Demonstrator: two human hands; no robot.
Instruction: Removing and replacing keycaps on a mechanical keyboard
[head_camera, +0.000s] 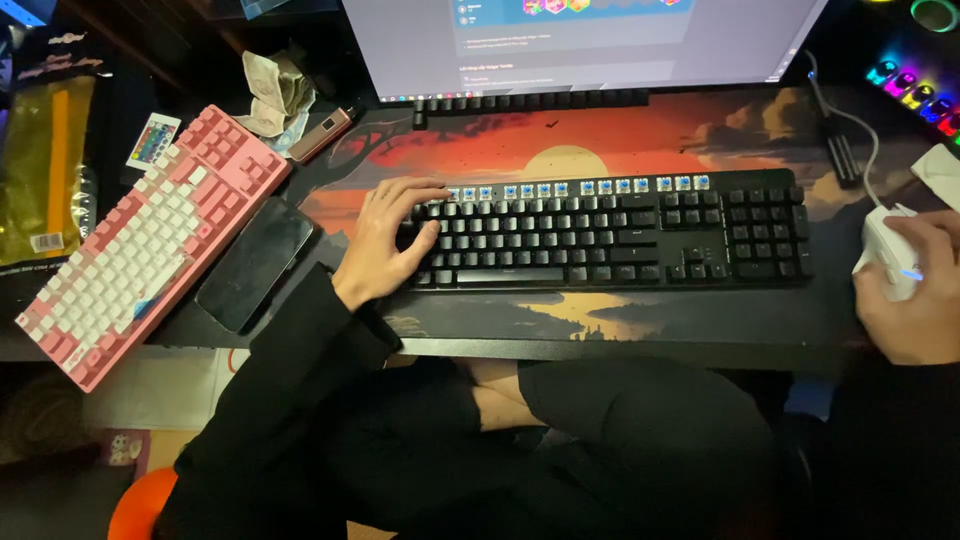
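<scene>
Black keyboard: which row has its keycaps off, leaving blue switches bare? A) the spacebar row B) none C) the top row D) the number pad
C: along the top row of the black keyboard, blue switches stand bare, while the rows below carry black caps; the left hand rests at that keyboard's left end.

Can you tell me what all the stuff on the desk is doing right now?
Black keyboard: top row keycaps off, blue switches bare.
Left hand: resting on the black keyboard's left end.
Right hand: wrapped around the white mouse.
Monitor: on.
Phone: screen dark.
Pink keyboard: lying aslant, untouched.
</scene>
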